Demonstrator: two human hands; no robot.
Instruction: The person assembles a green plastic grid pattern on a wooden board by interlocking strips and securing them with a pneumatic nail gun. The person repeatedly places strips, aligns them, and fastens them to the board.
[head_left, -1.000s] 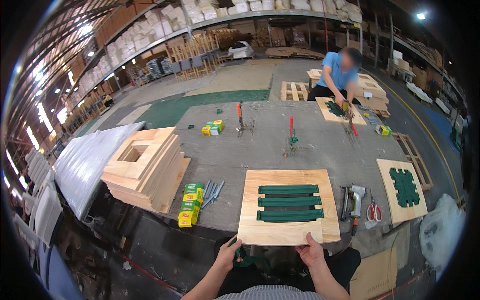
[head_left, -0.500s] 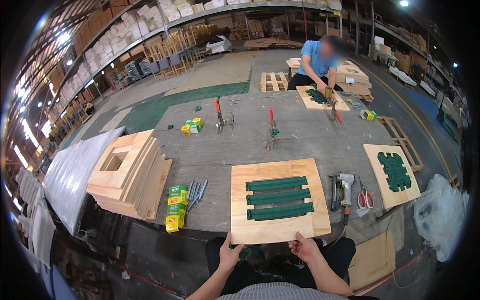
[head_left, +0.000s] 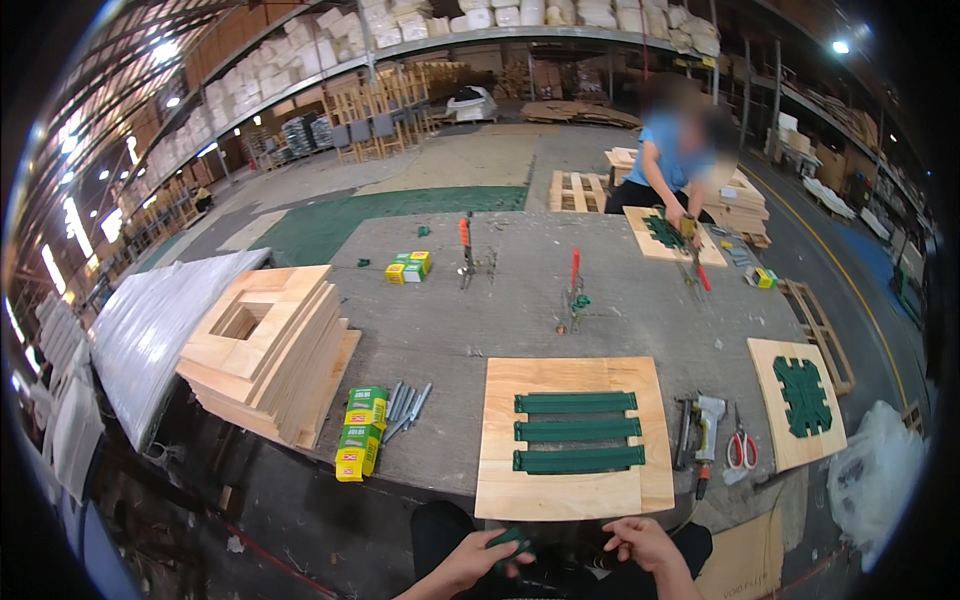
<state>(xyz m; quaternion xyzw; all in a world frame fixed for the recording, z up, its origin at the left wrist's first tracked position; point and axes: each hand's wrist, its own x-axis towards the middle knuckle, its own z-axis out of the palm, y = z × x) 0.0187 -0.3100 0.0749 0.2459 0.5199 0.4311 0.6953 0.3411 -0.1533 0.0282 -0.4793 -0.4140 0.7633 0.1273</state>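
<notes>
At the table's near edge lies a square wooden panel with three green webbing straps running side by side across its middle opening. My left hand, just below the panel, is closed round a dark green strip of webbing; most of that strip is lost against my dark trousers. My right hand is off the panel's near right corner, fingers partly bent and apart, with nothing visible in them. A pneumatic staple gun and red-handled scissors lie right of the panel.
Wooden frames are stacked on the left, beside yellow-green boxes and loose staple strips. A panel with woven green straps overhangs the right edge. Toggle clamps stand mid-table. Across it, a person in blue works on another panel.
Both my hands have let go of the panel's near edge and dropped below it. The left now shows the green webbing strip between its fingers. The whole view has shifted slightly.
</notes>
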